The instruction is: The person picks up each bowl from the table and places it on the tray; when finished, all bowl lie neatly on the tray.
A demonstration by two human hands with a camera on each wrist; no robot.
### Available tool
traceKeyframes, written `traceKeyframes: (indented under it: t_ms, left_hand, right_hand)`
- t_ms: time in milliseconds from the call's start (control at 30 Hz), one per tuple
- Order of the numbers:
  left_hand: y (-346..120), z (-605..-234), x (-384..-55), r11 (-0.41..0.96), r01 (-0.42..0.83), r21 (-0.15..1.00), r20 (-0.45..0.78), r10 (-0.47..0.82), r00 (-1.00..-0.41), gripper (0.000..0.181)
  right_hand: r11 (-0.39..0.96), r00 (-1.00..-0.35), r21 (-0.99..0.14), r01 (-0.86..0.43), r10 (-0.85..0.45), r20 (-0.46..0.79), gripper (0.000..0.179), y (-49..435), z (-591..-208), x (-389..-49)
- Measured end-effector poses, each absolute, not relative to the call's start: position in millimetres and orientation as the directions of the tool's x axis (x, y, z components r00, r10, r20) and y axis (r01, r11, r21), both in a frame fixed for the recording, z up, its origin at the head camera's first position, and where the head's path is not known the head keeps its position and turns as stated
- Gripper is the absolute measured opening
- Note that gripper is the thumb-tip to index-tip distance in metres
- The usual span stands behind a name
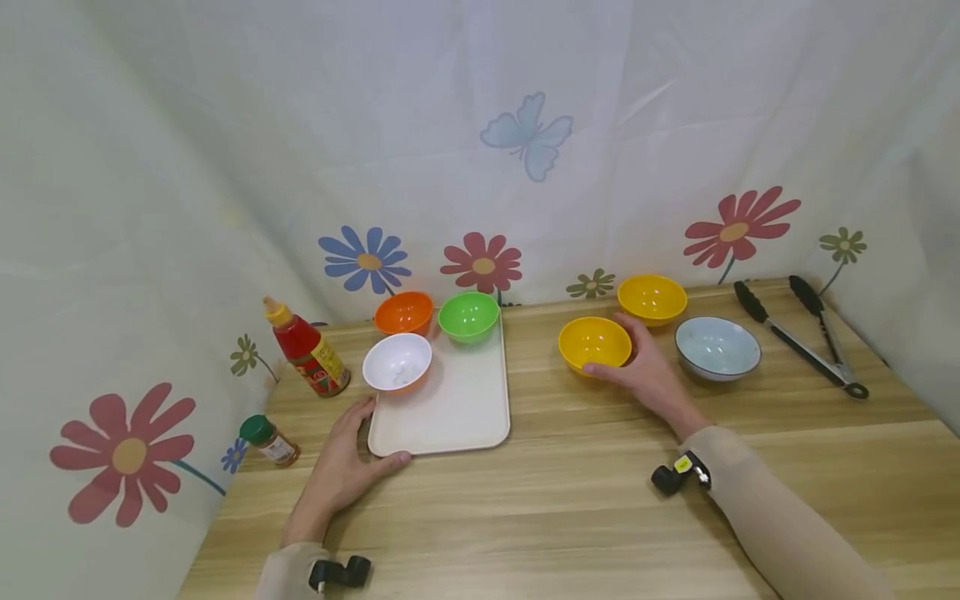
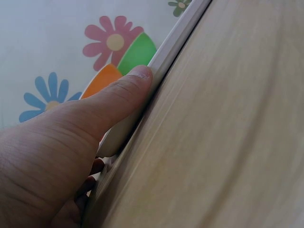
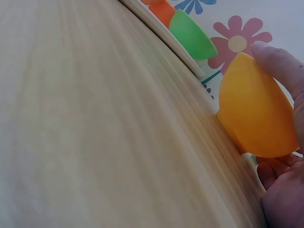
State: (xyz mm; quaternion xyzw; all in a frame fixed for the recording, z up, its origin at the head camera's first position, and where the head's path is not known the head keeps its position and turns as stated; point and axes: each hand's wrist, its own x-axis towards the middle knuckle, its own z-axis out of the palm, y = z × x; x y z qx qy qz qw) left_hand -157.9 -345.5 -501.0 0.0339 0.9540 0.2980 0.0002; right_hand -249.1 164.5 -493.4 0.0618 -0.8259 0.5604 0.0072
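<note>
My right hand [image 1: 651, 377] holds a yellow bowl [image 1: 595, 340] by its side, thumb at the near rim and fingers around the far side. In the right wrist view this yellow bowl [image 3: 254, 109] is upright, close over the wooden table. My left hand [image 1: 347, 460] grips the near-left corner of a white tray [image 1: 457, 417], thumb along the front edge, fingers at the left side. On the tray's left part stands a bowl [image 1: 397, 363], white inside and orange outside. A green bowl [image 1: 468, 317] and an orange bowl [image 1: 403, 313] stand at the tray's back.
Left of the tray are a red sauce bottle [image 1: 311, 354] and a green-capped spice jar [image 1: 272, 442]. Behind my right hand is another yellow bowl [image 1: 652, 298]; a pale blue bowl [image 1: 717, 348] sits to its right. Black-tipped tongs [image 1: 806, 346] lie farther right. A flowered curtain [image 1: 585, 225] closes the back.
</note>
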Motion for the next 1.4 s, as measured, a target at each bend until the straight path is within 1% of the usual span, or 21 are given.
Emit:
traceKeyframes:
  t_ms: [233,500,600,767,1000,1200,1400]
  left_hand:
    - [-344.5,-500.4,-157.7,0.815,0.075,0.574,0.028,0.071,-0.997,0.122]
    - [-346.2,-501.3,-157.2,0.810,0.091,0.580,0.047,0.079,-0.996,0.123]
    - [-346.9,-501.4,-156.8,0.812,0.092,0.577,0.048,0.079,-0.996,0.123]
    - [-347.1,-501.0,-156.5,0.803,0.100,0.587,0.056,0.083,-0.995,0.121]
    - [-345.0,-502.5,-156.9,0.801,0.091,0.592,0.044,0.080,-0.996,0.122]
    - [-344.2,-503.1,-156.6,0.803,0.089,0.590,0.043,0.079,-0.996,0.122]
    - [-344.4,-501.3,-157.0,0.799,0.088,0.595,0.045,0.076,-0.996,0.121]
  right_hand:
    - [0.392,-0.993,-0.916,-0.087,-0.113,0.046,0.121,164.6,-493.0,-248.4]
    - [0.407,-0.991,-0.909,-0.093,-0.122,0.047,0.126,162.5,-495.1,-249.2]
    - [0.404,-0.991,-0.910,-0.094,-0.125,0.047,0.126,162.3,-495.7,-249.2]
    - [0.362,-0.990,-0.926,-0.104,-0.123,0.063,0.121,164.1,-494.1,-249.5]
    - [0.335,-0.988,-0.932,-0.141,-0.111,0.110,0.120,165.3,-479.8,-253.1]
    - [0.310,-0.986,-0.939,-0.151,-0.111,0.122,0.117,161.3,-468.9,-252.3]
    - [0.304,-0.987,-0.942,-0.142,-0.111,0.114,0.120,149.4,-458.0,-252.3]
